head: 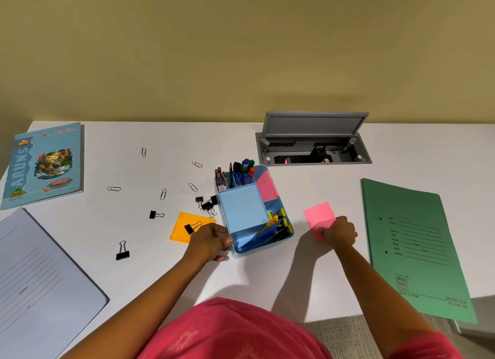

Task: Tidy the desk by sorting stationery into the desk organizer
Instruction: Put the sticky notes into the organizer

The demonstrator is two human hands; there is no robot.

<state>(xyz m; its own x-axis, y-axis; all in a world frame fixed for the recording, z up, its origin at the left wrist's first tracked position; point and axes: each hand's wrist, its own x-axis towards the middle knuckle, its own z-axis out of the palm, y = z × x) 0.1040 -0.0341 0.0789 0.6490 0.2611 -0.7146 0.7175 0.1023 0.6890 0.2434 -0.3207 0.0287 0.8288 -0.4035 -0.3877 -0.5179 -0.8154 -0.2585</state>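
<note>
Mid-desk, bit right of centre: blue desk organizer (242,211). Pens and pencils (242,171) upright in far slots, pink pad (267,186) in right slot, big middle slot bare, clips and yellow bits in near tray. Left hand (211,239) curled round near-left corner. Right hand (341,232) just right of it, fingers pinching near edge of loose pink sticky pad (318,215); can't tell if lifted. Left of organizer: orange pad (182,224) with a clip on top, binder clips (207,204) against wall, paper clips (163,194) scattered beyond. Green file (415,251) at right, open cable hatch (313,141) behind.
</note>
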